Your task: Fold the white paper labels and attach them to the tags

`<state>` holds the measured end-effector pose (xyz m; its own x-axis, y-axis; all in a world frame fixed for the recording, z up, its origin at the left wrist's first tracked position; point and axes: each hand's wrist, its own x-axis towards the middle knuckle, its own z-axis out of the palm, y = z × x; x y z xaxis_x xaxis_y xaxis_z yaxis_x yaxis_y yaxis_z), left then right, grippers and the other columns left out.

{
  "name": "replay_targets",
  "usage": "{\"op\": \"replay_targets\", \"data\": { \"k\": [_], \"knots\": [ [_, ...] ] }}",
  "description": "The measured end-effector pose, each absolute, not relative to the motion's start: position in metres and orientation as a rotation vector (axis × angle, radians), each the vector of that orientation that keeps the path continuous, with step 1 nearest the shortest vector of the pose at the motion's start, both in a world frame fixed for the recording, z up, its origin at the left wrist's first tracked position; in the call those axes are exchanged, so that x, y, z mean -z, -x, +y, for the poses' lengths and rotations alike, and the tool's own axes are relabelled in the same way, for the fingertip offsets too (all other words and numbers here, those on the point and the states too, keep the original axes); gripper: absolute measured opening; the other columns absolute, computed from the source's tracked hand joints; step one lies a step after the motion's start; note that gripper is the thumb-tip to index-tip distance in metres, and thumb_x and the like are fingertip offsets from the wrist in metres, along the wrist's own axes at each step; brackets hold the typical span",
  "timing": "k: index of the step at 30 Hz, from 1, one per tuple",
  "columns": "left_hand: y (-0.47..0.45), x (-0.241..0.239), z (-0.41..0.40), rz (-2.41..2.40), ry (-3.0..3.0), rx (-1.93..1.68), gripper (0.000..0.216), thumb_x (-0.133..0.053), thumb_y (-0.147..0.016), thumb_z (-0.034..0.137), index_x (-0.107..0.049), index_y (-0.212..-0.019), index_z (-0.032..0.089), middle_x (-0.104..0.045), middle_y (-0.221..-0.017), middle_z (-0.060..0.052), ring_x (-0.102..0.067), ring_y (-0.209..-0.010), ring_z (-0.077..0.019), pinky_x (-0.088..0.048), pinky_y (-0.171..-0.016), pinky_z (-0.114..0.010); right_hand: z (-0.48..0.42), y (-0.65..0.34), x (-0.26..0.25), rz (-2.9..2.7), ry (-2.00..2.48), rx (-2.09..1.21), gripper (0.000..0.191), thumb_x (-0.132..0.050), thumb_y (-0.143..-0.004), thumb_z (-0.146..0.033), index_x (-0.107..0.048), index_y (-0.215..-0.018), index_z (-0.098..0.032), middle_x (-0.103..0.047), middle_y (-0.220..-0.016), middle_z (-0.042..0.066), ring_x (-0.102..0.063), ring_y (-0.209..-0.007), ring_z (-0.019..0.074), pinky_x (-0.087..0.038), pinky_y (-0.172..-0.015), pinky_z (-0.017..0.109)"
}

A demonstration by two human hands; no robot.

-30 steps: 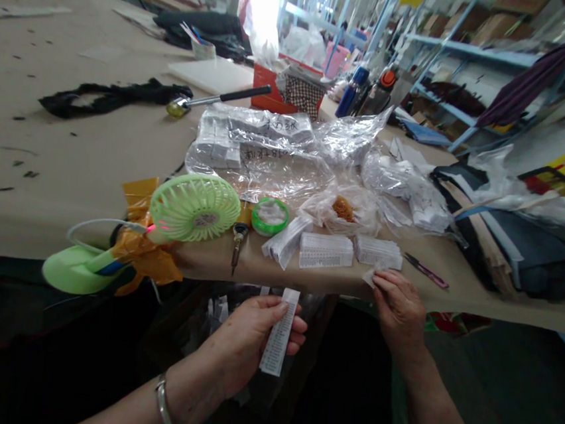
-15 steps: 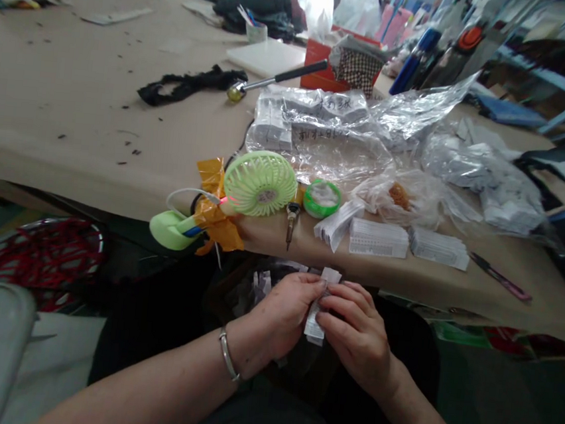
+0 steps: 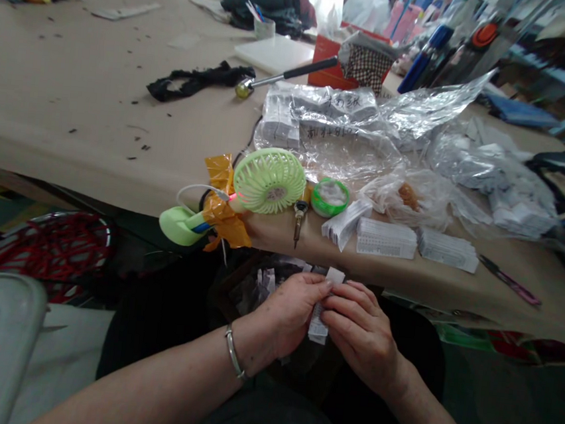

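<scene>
Between my two hands is a small stack of white printed labels (image 3: 319, 326), held upright over my lap just below the table edge. My left hand (image 3: 289, 309), with a silver bangle at its wrist, pinches the stack from the left. From the right, my right hand (image 3: 362, 325) has its bent fingers pressed along the labels' edge. Several more label stacks lie on the table just beyond: a fanned stack (image 3: 345, 225), a middle stack (image 3: 386, 239) and a right stack (image 3: 447, 250). Below the table edge, more labels (image 3: 266, 280) show behind my left hand, partly hidden.
A green fan (image 3: 270, 183) is taped at the table edge, beside a pointed tool (image 3: 298, 223) and a green round tub (image 3: 330, 198). Clear plastic bags (image 3: 348, 155) with label bundles lie behind. A purple-handled cutter (image 3: 510, 280) lies right. A white chair (image 3: 29, 301) stands left.
The whole view has shifted slightly, so the table things sit a little further right. Both hands stay on the label stack, with hardly any change in grip.
</scene>
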<state>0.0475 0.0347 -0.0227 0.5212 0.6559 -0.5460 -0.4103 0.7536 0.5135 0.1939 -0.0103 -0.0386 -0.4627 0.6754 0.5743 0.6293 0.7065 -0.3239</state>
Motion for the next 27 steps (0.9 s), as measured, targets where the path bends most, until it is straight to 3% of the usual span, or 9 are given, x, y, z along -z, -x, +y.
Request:
{"op": "replay_targets", "data": {
  "k": [3,5,10,12,21,23,27],
  "knots": [
    [-0.046,0.018,0.035,0.826,-0.341,-0.627,0.011,-0.059,-0.080,0.016,-0.064,-0.073,0.009,-0.061,-0.063,-0.004,-0.055,-0.050,-0.0082,-0.042,-0.048,-0.018,-0.013,-0.198,0.040,-2.075,1.008,-0.228,0.030,-0.065,-0.079,-0.013,-0.061,-0.108,-0.019,-0.069,-0.101,0.008,-0.059,-0.108,0.0242,-0.048,-0.094,0.044],
    [-0.044,0.013,0.036,0.839,-0.370,-0.557,0.015,-0.054,-0.085,0.020,-0.064,-0.079,0.010,-0.063,-0.064,-0.005,-0.058,-0.049,-0.0101,-0.046,-0.049,-0.020,-0.013,-0.202,0.042,-1.827,1.122,-0.374,0.027,-0.064,-0.081,-0.019,-0.060,-0.107,-0.020,-0.066,-0.103,0.008,-0.058,-0.107,0.0246,-0.049,-0.091,0.043],
    [-0.039,0.008,0.033,0.810,-0.474,-0.406,0.018,-0.051,-0.088,0.028,-0.062,-0.088,0.012,-0.065,-0.068,-0.005,-0.061,-0.052,-0.0116,-0.049,-0.051,-0.022,-0.003,-0.203,0.046,-1.245,1.324,-1.019,0.010,-0.062,-0.081,-0.029,-0.061,-0.088,-0.021,-0.062,-0.079,0.000,-0.059,-0.069,0.0128,-0.049,-0.064,0.024],
    [-0.038,0.009,0.032,0.786,-0.495,-0.389,0.019,-0.053,-0.088,0.029,-0.062,-0.086,0.012,-0.064,-0.067,-0.004,-0.060,-0.050,-0.0106,-0.048,-0.051,-0.022,0.001,-0.199,0.047,-1.133,1.307,-1.204,0.010,-0.064,-0.080,-0.030,-0.060,-0.079,-0.020,-0.060,-0.073,-0.002,-0.054,-0.064,0.0104,-0.046,-0.061,0.021],
    [-0.031,0.017,0.029,0.701,-0.472,-0.335,0.018,-0.059,-0.083,0.031,-0.057,-0.082,0.013,-0.059,-0.064,-0.001,-0.058,-0.047,-0.0102,-0.047,-0.049,-0.023,0.000,-0.190,0.046,-1.028,1.332,-1.324,0.013,-0.066,-0.078,-0.027,-0.059,-0.071,-0.019,-0.058,-0.070,-0.004,-0.049,-0.061,0.0079,-0.041,-0.060,0.019],
    [-0.030,0.018,0.030,0.679,-0.480,-0.328,0.018,-0.060,-0.082,0.031,-0.057,-0.083,0.014,-0.056,-0.061,0.001,-0.057,-0.046,-0.0103,-0.047,-0.047,-0.022,0.001,-0.193,0.044,-1.018,1.291,-1.396,0.010,-0.068,-0.076,-0.029,-0.063,-0.081,-0.021,-0.061,-0.076,-0.003,-0.052,-0.065,0.0085,-0.043,-0.062,0.019],
    [-0.027,0.016,0.030,0.589,-0.514,-0.287,0.020,-0.061,-0.081,0.033,-0.056,-0.080,0.013,-0.056,-0.060,0.001,-0.057,-0.046,-0.0097,-0.046,-0.047,-0.021,0.006,-0.199,0.040,-1.029,1.072,-1.767,0.047,-0.075,-0.067,-0.035,-0.061,-0.110,-0.026,-0.063,-0.113,0.003,-0.062,-0.084,0.0152,-0.049,-0.071,0.025]
  ]
}}
